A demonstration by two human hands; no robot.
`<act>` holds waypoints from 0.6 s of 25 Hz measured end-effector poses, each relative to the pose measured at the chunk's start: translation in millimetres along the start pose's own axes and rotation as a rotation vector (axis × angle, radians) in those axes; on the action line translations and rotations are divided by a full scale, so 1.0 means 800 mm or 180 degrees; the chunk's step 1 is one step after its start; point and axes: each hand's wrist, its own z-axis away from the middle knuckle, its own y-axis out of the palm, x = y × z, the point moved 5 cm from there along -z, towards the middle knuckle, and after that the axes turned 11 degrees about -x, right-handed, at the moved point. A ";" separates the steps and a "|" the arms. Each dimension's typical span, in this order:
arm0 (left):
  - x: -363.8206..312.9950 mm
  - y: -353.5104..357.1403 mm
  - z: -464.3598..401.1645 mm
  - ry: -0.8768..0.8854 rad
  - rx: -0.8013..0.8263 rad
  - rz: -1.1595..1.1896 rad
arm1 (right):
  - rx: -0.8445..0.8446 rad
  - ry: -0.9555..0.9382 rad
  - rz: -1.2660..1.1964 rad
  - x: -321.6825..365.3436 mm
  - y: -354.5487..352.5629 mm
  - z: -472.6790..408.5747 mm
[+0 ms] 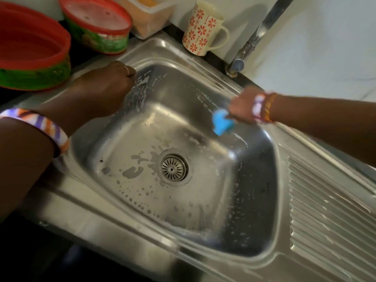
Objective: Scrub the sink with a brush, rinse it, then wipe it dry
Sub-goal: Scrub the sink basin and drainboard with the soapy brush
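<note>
On my feed, a cream mug [204, 27] with an orange flower pattern stands upright at the back, its handle turned to the right, just left of the chrome tap [258, 35] that rises out of the top edge. Left of the mug I see a clear plastic container [150, 17] with something orange-yellow inside, cut off by the frame. Two red-rimmed bowls with green printed sides sit on the worktop at upper left: the nearer one [32, 49] open and partly out of view, the farther one [97, 23] tilted against the container. A pale wall [325, 47] runs behind the tap.
</note>
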 end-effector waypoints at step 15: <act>-0.004 -0.006 -0.001 -0.0413 0.0021 0.0210 | -0.0142 0.0035 0.0515 0.058 0.054 -0.049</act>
